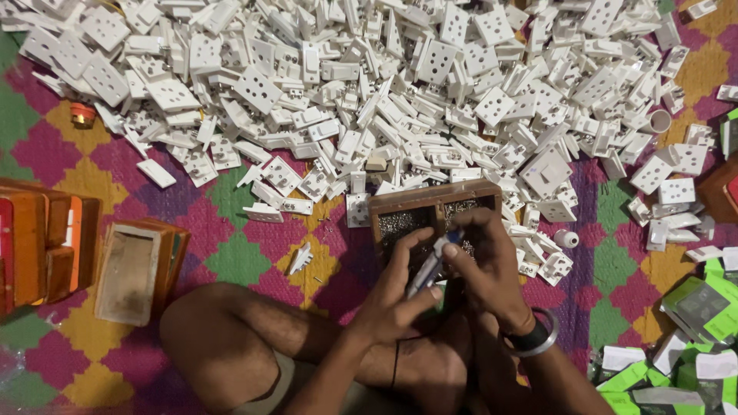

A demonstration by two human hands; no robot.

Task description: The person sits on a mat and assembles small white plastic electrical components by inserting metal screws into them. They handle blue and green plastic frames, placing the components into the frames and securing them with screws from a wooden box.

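Observation:
My left hand (pixel 396 296) and my right hand (pixel 488 265) meet over my lap, both gripping a slim grey tool with a blue tip (pixel 432 261), seemingly a screwdriver. Whatever lies under the tool's lower end is hidden by my fingers. Just beyond the hands stands a small wooden box (pixel 434 201) with two compartments full of tiny metal screws. A dark band and a metal bangle (pixel 538 338) circle my right wrist. A huge heap of white plastic socket plates and switch parts (pixel 384 92) covers the far half of the colourful patterned mat (pixel 254 253).
My bare bent leg (pixel 231 338) lies across the near centre. Orange wooden boxes (pixel 46 246) and an open one (pixel 138 269) sit at the left. Green and white packets (pixel 676 361) lie at the right. A small orange part (pixel 82 114) rests at the far left.

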